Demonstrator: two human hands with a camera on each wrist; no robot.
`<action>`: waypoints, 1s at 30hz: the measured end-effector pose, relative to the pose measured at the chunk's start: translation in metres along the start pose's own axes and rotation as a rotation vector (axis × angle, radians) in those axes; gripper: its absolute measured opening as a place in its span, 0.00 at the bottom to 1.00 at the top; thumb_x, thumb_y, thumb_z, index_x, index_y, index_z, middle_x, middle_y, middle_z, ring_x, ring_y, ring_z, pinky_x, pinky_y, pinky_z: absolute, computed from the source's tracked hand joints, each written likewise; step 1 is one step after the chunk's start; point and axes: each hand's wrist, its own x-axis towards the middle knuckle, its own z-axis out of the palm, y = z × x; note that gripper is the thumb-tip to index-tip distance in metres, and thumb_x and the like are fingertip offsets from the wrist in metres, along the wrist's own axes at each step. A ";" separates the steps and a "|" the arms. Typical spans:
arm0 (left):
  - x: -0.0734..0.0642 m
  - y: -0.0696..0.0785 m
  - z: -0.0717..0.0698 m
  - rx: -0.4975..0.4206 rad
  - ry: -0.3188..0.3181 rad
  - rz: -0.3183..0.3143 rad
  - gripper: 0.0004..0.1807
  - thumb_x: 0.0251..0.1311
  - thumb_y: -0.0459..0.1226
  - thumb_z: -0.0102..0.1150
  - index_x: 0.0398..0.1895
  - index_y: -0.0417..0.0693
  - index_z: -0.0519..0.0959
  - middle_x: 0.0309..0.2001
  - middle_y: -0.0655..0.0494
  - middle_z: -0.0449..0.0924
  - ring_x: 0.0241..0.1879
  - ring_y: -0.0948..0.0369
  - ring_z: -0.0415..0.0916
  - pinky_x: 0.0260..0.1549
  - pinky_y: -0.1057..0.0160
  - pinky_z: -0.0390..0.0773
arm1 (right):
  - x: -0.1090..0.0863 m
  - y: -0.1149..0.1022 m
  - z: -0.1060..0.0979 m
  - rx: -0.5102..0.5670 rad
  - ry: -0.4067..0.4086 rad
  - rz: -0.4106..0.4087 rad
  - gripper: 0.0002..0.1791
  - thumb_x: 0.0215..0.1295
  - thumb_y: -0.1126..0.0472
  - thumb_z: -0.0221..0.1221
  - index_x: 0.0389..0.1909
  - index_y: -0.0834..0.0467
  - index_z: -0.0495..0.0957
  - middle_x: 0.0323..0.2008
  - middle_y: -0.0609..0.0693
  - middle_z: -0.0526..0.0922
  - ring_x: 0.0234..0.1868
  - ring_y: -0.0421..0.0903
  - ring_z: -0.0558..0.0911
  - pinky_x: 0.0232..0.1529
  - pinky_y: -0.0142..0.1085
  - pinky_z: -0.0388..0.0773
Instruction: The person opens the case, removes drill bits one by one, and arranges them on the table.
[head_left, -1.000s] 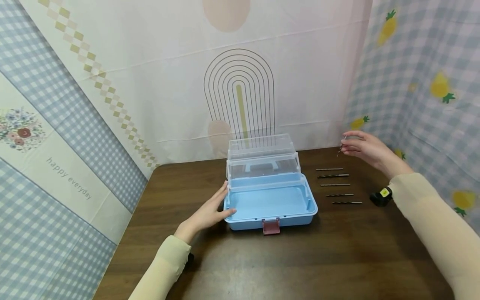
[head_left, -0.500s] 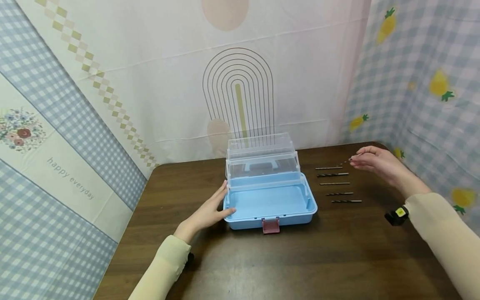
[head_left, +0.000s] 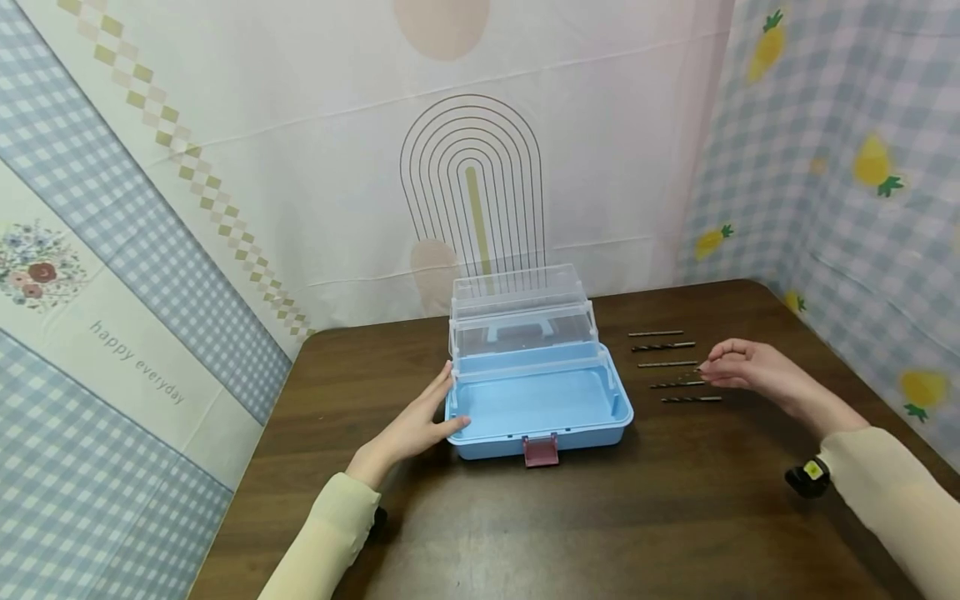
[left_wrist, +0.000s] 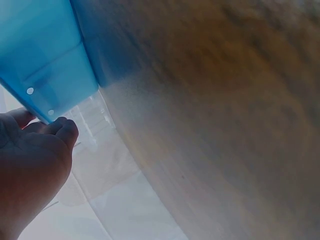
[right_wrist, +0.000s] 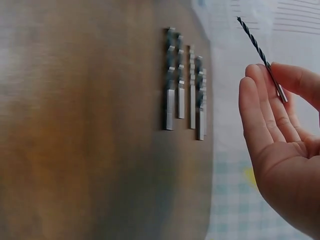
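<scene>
A light blue toolbox point(head_left: 540, 447) with its clear lid and trays folded up stands mid-table. My left hand point(head_left: 414, 423) rests at its left edge, fingers straight along the side and thumb over the front corner of the rim. In the left wrist view the fingertips meet the blue wall point(left_wrist: 55, 60). My right hand point(head_left: 757, 372) pinches a small dark twist drill bit point(right_wrist: 257, 48) by its shank between thumb and fingers. In the head view that hand hovers beside the right ends of several drill bits point(head_left: 692, 399) laid in a row.
Dark drill bits with silver shanks point(right_wrist: 170, 110) lie roughly parallel on the brown wooden table point(head_left: 480, 533), right of the toolbox. A maroon latch point(head_left: 542, 452) hangs at the toolbox front. Patterned cloth point(head_left: 345, 167) hangs behind the table and at both sides.
My right hand has come down toward the near side with the small drill bit, from the table's back right to beside the row. The left hand and toolbox have stayed put.
</scene>
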 end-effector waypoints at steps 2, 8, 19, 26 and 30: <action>0.000 0.000 0.000 -0.003 -0.004 -0.005 0.50 0.68 0.57 0.59 0.82 0.47 0.45 0.81 0.65 0.29 0.79 0.58 0.38 0.73 0.47 0.50 | -0.002 0.004 0.003 -0.025 -0.022 0.015 0.14 0.74 0.64 0.58 0.49 0.70 0.66 0.43 0.50 0.87 0.45 0.43 0.86 0.48 0.38 0.82; 0.000 0.000 -0.001 -0.006 -0.011 -0.013 0.50 0.68 0.58 0.58 0.82 0.50 0.44 0.81 0.69 0.28 0.78 0.61 0.37 0.73 0.49 0.50 | -0.006 0.016 0.009 -0.054 -0.064 0.027 0.13 0.75 0.64 0.56 0.49 0.70 0.67 0.46 0.56 0.86 0.45 0.41 0.86 0.48 0.37 0.82; 0.000 -0.001 0.000 0.000 -0.012 -0.009 0.49 0.68 0.57 0.58 0.82 0.49 0.44 0.82 0.60 0.31 0.79 0.60 0.37 0.73 0.48 0.51 | -0.015 0.033 0.016 -0.042 -0.118 0.035 0.12 0.75 0.64 0.56 0.47 0.72 0.71 0.46 0.59 0.86 0.44 0.43 0.86 0.46 0.38 0.83; 0.001 -0.001 0.001 -0.002 -0.011 -0.010 0.49 0.68 0.57 0.59 0.81 0.49 0.44 0.82 0.58 0.31 0.79 0.60 0.38 0.73 0.48 0.51 | -0.017 0.036 0.019 -0.087 -0.130 0.054 0.14 0.73 0.64 0.58 0.47 0.73 0.73 0.46 0.57 0.85 0.43 0.42 0.86 0.45 0.38 0.83; 0.001 -0.002 0.001 0.000 -0.008 -0.006 0.49 0.68 0.57 0.59 0.81 0.48 0.45 0.82 0.58 0.32 0.79 0.59 0.38 0.73 0.48 0.51 | -0.017 0.038 0.019 -0.103 -0.133 0.058 0.15 0.71 0.65 0.60 0.48 0.75 0.74 0.45 0.56 0.86 0.42 0.39 0.85 0.44 0.37 0.83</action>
